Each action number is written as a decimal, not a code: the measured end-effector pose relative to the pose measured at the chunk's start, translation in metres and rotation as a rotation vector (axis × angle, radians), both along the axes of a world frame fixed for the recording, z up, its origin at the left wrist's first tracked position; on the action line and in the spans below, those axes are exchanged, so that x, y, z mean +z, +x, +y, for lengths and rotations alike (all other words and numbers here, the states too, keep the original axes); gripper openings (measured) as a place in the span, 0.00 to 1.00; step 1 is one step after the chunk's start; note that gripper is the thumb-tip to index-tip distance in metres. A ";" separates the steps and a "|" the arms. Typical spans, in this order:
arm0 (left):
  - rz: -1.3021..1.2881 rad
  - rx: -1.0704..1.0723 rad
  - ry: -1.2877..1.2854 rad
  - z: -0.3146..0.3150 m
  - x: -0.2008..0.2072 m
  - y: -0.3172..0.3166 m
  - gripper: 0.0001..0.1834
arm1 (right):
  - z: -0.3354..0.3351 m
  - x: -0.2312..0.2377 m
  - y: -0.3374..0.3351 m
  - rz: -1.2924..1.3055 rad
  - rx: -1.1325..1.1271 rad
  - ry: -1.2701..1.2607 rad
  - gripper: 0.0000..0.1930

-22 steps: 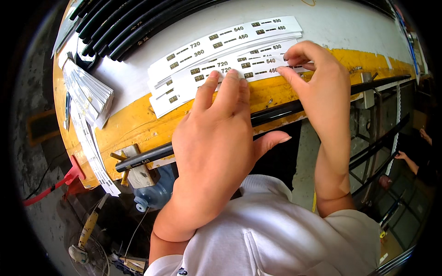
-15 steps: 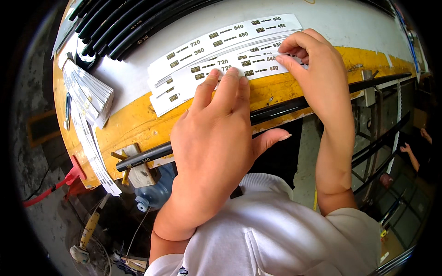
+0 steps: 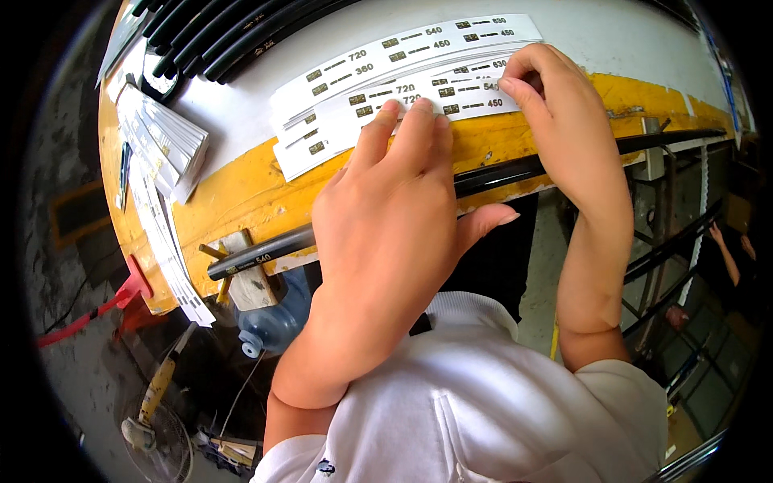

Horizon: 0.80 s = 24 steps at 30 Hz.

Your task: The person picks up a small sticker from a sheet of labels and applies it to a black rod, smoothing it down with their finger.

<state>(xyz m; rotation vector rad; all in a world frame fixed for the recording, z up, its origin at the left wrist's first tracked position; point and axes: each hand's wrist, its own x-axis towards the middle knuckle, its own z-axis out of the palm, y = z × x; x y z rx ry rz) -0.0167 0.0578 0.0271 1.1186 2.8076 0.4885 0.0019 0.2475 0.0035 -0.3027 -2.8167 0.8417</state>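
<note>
White label strips [image 3: 370, 64] with rows of dark printed marks lie overlapping at the yellow front edge of the table. My left hand [image 3: 386, 225] presses its fingertips onto the front strip, with its thumb stretched out to the side. At the right end of that strip, my right hand [image 3: 568, 129] pinches the paper between thumb and forefinger. A long black tube [image 3: 499, 175] runs along the table's front edge beneath my hands, partly hidden by the left one. Its left end rests on a small block [image 3: 250, 282] with brass-coloured pins.
Several black tubes [image 3: 233, 40] lie stacked at the back left. A fanned bundle of white strips [image 3: 165, 145] sits at the table's left end, some hanging over the edge. Below are a blue water bottle [image 3: 274, 318] and a fan [image 3: 157, 427]. Another person's arm [image 3: 729, 253] shows far right.
The whole view has shifted slightly, so the table and strips appear a little higher and further right. Both hands keep about the same places on the strips.
</note>
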 end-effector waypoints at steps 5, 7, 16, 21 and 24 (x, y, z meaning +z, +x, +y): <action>-0.012 0.014 0.017 0.000 0.001 0.002 0.35 | -0.009 0.022 0.011 -0.025 0.087 -0.445 0.05; 0.004 0.023 0.086 0.001 -0.004 0.003 0.33 | -0.009 0.030 0.016 -0.004 0.107 -0.634 0.05; -0.192 0.283 0.816 -0.036 0.035 0.018 0.23 | -0.039 0.078 0.060 0.073 0.129 -0.761 0.04; -0.719 0.240 0.966 -0.061 0.041 0.051 0.30 | -0.077 0.086 0.086 0.080 0.203 -0.952 0.07; -1.094 0.305 1.045 -0.078 0.041 0.061 0.14 | -0.084 0.082 0.093 0.084 0.275 -1.015 0.08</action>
